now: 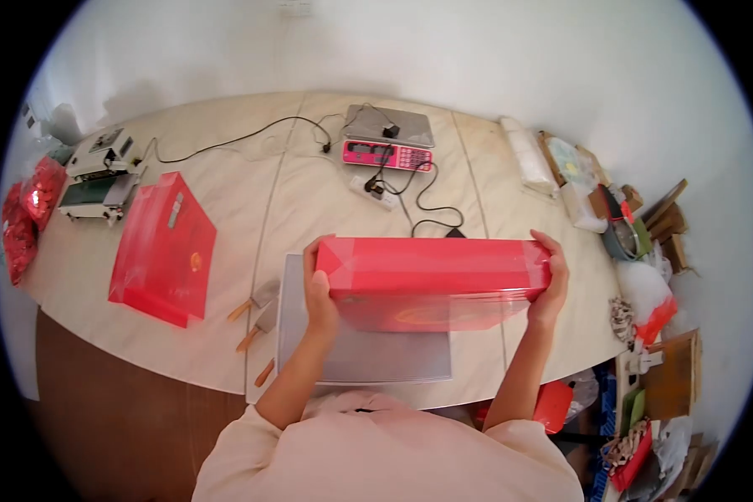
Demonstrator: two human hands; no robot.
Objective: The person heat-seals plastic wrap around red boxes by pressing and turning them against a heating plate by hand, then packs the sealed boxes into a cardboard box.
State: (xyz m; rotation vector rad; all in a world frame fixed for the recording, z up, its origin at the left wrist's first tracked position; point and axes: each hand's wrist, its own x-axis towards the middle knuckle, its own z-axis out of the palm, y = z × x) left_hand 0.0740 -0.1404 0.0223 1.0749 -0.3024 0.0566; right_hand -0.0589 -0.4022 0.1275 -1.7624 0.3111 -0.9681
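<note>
A red box point(435, 261), wrapped in what looks like clear plastic, is gripped at both ends above a grey mat or tray point(385, 360). My left hand point(319, 289) is closed on its left end, with the thumb on the near side. At the opposite end, my right hand point(550, 280) presses with the fingers over the corner. Whether the box touches the surface beneath cannot be made out. Left of the mat lie wooden-handled tools point(255, 330) with flat metal blades; one is partly covered by my left forearm.
Another red package point(169, 251) stands at left, near a sealing machine point(100, 180) and shiny red bags point(38, 201). A pink scale point(389, 156), cables and a power strip point(375, 192) lie at the back. A white roll point(529, 159) and assorted clutter line the right side.
</note>
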